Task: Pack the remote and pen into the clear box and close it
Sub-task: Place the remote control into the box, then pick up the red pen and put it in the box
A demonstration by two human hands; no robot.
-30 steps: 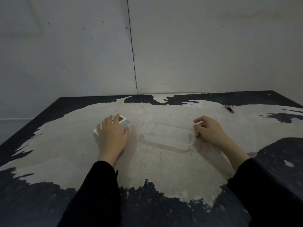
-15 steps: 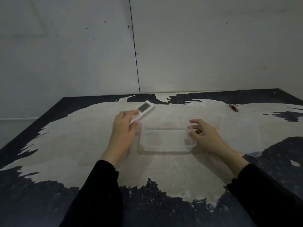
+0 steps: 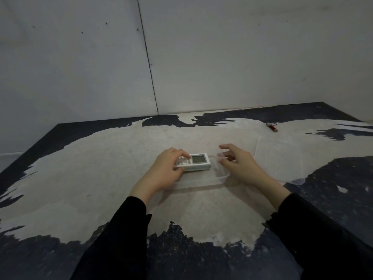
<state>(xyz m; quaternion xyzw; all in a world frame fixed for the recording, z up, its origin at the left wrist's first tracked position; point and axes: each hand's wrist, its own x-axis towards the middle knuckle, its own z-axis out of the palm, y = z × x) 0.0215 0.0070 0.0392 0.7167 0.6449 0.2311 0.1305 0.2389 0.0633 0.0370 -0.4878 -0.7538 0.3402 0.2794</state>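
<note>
A white remote (image 3: 195,162) with a grey screen lies lengthwise over the open clear box (image 3: 220,176) in the middle of the table. My left hand (image 3: 169,170) grips the remote's button end from the left. My right hand (image 3: 238,165) rests against the box's right end with its fingers spread, holding nothing. The clear lid (image 3: 279,158) lies flat to the right of the box. A small red pen (image 3: 272,127) lies far off at the back right of the table.
The table (image 3: 101,178) has a worn pale centre and dark patches toward its edges. A grey panelled wall (image 3: 181,57) rises just behind its far edge. My black sleeves cover the near part of the table.
My left hand lifted the remote from the table's left side and carried it right and down onto the clear box. My right hand stayed at the box's right end.
</note>
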